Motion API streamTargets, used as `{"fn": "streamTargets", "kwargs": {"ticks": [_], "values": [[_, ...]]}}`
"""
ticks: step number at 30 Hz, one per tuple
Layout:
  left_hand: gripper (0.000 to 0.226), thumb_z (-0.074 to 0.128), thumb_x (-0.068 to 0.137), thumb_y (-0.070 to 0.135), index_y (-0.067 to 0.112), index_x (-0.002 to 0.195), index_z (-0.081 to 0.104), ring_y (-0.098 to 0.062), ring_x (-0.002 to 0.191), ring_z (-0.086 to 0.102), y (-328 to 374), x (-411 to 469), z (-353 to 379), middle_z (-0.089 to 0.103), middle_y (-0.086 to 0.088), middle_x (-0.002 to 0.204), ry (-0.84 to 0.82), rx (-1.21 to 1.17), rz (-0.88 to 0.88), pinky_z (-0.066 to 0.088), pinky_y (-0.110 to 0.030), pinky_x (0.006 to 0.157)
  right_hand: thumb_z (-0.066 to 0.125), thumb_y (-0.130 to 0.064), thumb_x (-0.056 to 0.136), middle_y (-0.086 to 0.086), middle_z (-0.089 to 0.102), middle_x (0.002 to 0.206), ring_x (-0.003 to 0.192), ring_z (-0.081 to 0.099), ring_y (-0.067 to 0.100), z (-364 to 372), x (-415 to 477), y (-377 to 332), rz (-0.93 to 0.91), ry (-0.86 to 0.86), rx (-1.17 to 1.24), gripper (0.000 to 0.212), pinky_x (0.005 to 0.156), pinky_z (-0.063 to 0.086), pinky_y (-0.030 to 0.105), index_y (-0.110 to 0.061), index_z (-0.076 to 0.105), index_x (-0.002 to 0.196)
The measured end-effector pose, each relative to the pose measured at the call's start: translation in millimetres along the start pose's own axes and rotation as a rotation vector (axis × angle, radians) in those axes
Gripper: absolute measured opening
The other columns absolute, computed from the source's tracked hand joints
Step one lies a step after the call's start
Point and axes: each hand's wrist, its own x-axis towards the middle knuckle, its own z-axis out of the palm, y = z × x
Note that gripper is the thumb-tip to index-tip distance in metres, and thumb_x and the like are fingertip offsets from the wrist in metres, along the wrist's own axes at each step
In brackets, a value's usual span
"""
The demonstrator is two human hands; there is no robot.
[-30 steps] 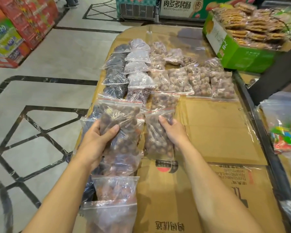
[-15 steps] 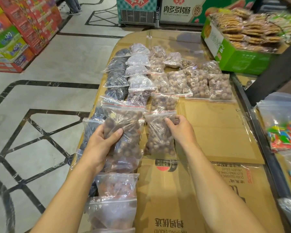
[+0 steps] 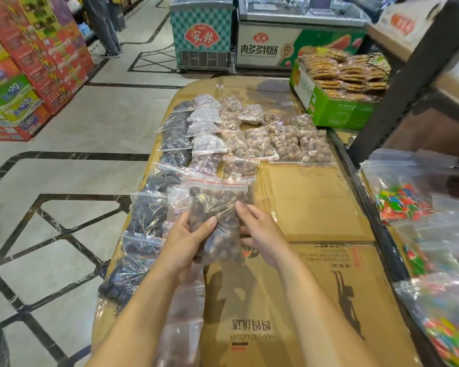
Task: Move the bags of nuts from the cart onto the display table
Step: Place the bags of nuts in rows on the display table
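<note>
**Both hands on one bag of nuts, frame centre**

Left hand: grip wrapped round the bag of nuts, thumb across its front, held over the cardboard-topped bench. Right hand: grip loose, fingers near straight, tips touching the bag's right edge. More filled bags lie in rows at upper middle, and dark bags run down the bench's left edge. Green box at upper right.
</note>
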Motion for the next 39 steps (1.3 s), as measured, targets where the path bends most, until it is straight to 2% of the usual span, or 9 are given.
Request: {"fn": "streamTargets", "kwargs": {"ticks": [3, 6, 12, 15, 17, 19, 25, 33, 39], "values": [[0.036, 0.076, 0.095, 0.015, 0.008, 0.128, 0.061, -0.032, 0.094, 0.073, -9, -8, 8, 0.076, -0.022, 0.117, -0.008, 0.021, -0.019, 0.064, -0.046, 0.064, 0.070, -0.040, 0.101, 0.004, 0.079, 0.116, 0.107, 0.077, 0.025, -7, -13, 10, -0.040, 0.012, 0.022, 0.021, 0.083, 0.064, 0.043, -0.023, 0.072, 0.112], [0.044, 0.084, 0.089, 0.027, 0.011, 0.125, 0.065, -0.038, 0.101, 0.072, -17, -13, 11, 0.075, -0.024, 0.114, 0.001, 0.079, -0.050, 0.055, -0.074, 0.088, 0.073, -0.025, 0.100, -0.005, 0.080, 0.107, 0.097, 0.078, 0.012, -15, -22, 19, -0.085, 0.013, 0.023, 0.018, 0.068, 0.062, 0.030, -0.018, 0.071, 0.116], [0.021, 0.076, 0.097, 0.015, 0.017, 0.117, 0.071, -0.028, 0.098, 0.079, -34, -13, 20, 0.082, -0.007, 0.104, -0.005, 0.309, -0.001, 0.062, -0.054, 0.090, 0.077, -0.017, 0.097, -0.004, 0.081, 0.103, 0.104, 0.078, 0.026, -27, -23, 42, -0.108, 0.098, -0.033, 0.020, 0.091, 0.063, 0.052, -0.019, 0.072, 0.116], [0.016, 0.078, 0.095, 0.019, 0.016, 0.109, 0.070, -0.013, 0.079, 0.076, -43, -8, 22, 0.079, 0.003, 0.086, 0.034, 0.489, 0.042, 0.057, -0.027, 0.071, 0.084, -0.035, 0.086, -0.004, 0.081, 0.106, 0.103, 0.079, 0.024, -32, -21, 54, -0.091, 0.107, -0.075, 0.026, 0.096, 0.060, 0.059, -0.032, 0.075, 0.110], [0.016, 0.079, 0.093, 0.023, 0.019, 0.097, 0.064, -0.011, 0.067, 0.067, -50, -5, 25, 0.070, 0.009, 0.077, 0.062, 0.575, 0.024, 0.048, -0.022, 0.059, 0.083, -0.030, 0.089, -0.007, 0.082, 0.103, 0.101, 0.079, 0.024, -34, -20, 60, -0.070, 0.113, -0.085, 0.021, 0.096, 0.059, 0.059, -0.032, 0.073, 0.108], [0.022, 0.081, 0.092, 0.027, 0.023, 0.094, 0.059, -0.010, 0.068, 0.064, -55, 0, 25, 0.068, 0.007, 0.079, 0.093, 0.659, -0.002, 0.048, -0.026, 0.059, 0.079, -0.018, 0.095, -0.007, 0.082, 0.098, 0.099, 0.079, 0.026, -36, -16, 66, -0.043, 0.115, -0.073, 0.018, 0.095, 0.060, 0.060, -0.029, 0.072, 0.107], [0.046, 0.080, 0.087, 0.042, 0.022, 0.123, 0.059, -0.025, 0.101, 0.072, -65, 19, 26, 0.074, -0.001, 0.113, 0.121, 0.815, -0.109, 0.059, -0.047, 0.092, 0.079, -0.019, 0.096, -0.009, 0.082, 0.097, 0.096, 0.080, 0.022, -36, -5, 76, 0.008, 0.128, -0.121, 0.016, 0.092, 0.061, 0.059, -0.028, 0.073, 0.108], [0.055, 0.073, 0.096, 0.040, 0.012, 0.138, 0.049, -0.031, 0.120, 0.063, -67, 23, 37, 0.064, -0.008, 0.134, 0.147, 0.993, -0.185, 0.044, -0.032, 0.084, 0.079, -0.019, 0.096, -0.012, 0.081, 0.094, 0.095, 0.079, 0.017, -39, -1, 80, 0.056, 0.129, -0.204, 0.018, 0.091, 0.063, 0.051, -0.034, 0.071, 0.103], [0.045, 0.072, 0.093, 0.045, 0.020, 0.125, 0.053, -0.025, 0.106, 0.066, -60, 13, 39, 0.069, -0.001, 0.120, 0.126, 1.006, -0.150, 0.055, -0.039, 0.088, 0.072, -0.034, 0.100, -0.017, 0.071, 0.108, 0.099, 0.069, 0.006, -35, -9, 66, 0.054, 0.129, -0.410, 0.012, 0.086, 0.058, 0.032, -0.032, 0.064, 0.110]]}}
